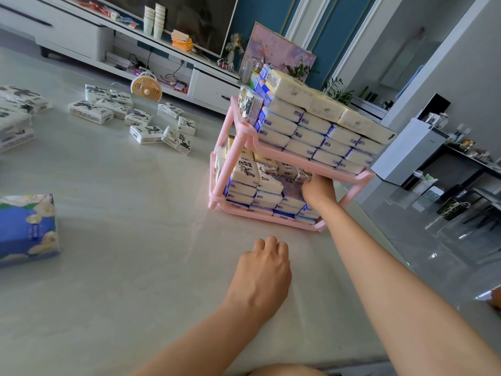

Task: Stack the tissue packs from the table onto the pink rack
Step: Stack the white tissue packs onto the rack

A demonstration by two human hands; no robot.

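A big pale table (135, 267) is seen, and the pink rack (235, 150) is stood at its far right side, with both shelves already filled with stacked packs (311, 137). The loose tissue packs (147, 134) are spread far off to the left, lying flat with their long sides turned many ways, so they are closer to the left hand (261, 270), which is curled into a fist on the table with nothing seen in it. The right hand (317, 189) is poked into the bottom shelf (257, 215) against the packs there, and whether one is held cannot be told, as the fingers are hidden.
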